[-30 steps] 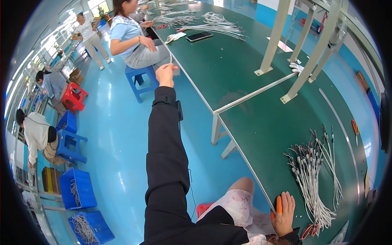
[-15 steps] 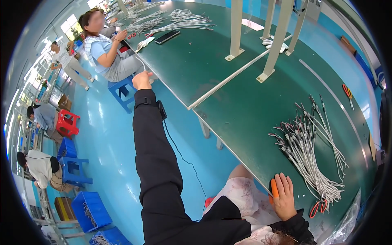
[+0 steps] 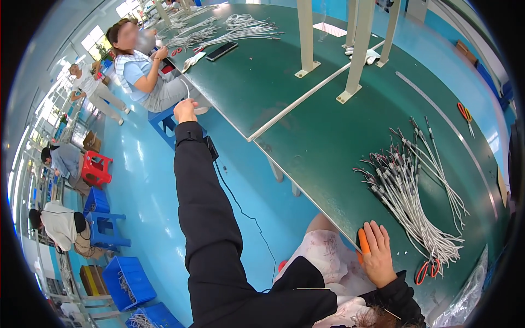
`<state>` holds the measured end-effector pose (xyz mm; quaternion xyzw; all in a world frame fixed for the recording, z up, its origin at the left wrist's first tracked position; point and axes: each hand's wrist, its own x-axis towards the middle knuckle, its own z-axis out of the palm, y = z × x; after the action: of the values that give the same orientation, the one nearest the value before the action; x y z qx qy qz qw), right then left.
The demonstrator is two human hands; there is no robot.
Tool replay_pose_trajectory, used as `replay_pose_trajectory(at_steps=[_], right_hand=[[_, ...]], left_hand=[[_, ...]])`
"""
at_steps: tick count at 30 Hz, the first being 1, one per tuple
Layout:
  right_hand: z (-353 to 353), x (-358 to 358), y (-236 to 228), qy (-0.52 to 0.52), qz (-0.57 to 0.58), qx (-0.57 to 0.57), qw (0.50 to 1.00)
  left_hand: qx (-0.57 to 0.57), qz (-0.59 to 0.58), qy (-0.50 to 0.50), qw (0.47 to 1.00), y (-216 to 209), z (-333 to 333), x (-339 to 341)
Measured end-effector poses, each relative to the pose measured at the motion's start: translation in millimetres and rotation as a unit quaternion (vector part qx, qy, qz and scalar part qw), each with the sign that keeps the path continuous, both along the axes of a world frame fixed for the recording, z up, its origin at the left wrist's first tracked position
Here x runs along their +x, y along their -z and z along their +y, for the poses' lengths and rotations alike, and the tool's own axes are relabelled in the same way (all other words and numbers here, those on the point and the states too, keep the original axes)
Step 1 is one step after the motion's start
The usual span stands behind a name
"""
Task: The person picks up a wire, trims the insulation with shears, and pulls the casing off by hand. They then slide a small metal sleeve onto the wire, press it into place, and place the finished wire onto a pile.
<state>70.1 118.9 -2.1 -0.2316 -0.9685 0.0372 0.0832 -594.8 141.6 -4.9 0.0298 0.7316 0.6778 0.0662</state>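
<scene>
My left arm reaches far out past the table's edge. At its end my left hand (image 3: 186, 111) is closed on a thin pale cable (image 3: 187, 87) that sticks up from the fingers. Flat on the near edge of the green table (image 3: 311, 164) rests my right hand (image 3: 378, 257), fingers stretched out, an orange cover on one digit. Beyond it lies a fanned bundle of grey-white cables (image 3: 418, 218) with stripped, dark-banded ends. Red-handled scissors (image 3: 427, 270) sit beside the bundle's lower end, partly against the cables. A few separate cables (image 3: 437, 164) lie to its right.
Pale metal posts (image 3: 355, 60) stand on the table, near a raised strip (image 3: 301, 105). Farther off are a black phone (image 3: 221, 51), more cables (image 3: 246, 30) and a seated person (image 3: 142, 71). Orange-handled scissors (image 3: 465, 115) and a metal ruler (image 3: 421, 93) lie right. Blue crates (image 3: 128, 281) stand left.
My left hand has drawn slightly down and left, still with the cable. The view has shifted a little. My right hand stays flat on the table.
</scene>
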Motion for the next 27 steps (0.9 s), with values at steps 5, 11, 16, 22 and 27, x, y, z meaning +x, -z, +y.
replay_pose_trajectory(at_steps=[5,11,16,22,27], right_hand=[[-1,3,1,-0.006,-0.001,0.003,1.0],[-1,3,3,-0.001,0.004,0.007,1.0],[-1,4,5,-0.006,0.021,0.002,1.0],[-1,4,3,-0.008,0.039,0.002,0.999],[0,4,2,-0.007,0.041,-0.001,0.999]], left_hand=[[0.01,0.02,-0.006,1.0,1,0,-1],[-0.016,0.04,-0.002,0.999,-2,-3,2],[0.004,0.031,-0.007,0.999,-6,-3,4],[0.015,0.044,0.005,0.999,-7,-2,1],[-0.006,0.051,0.01,0.999,-7,-9,-9]])
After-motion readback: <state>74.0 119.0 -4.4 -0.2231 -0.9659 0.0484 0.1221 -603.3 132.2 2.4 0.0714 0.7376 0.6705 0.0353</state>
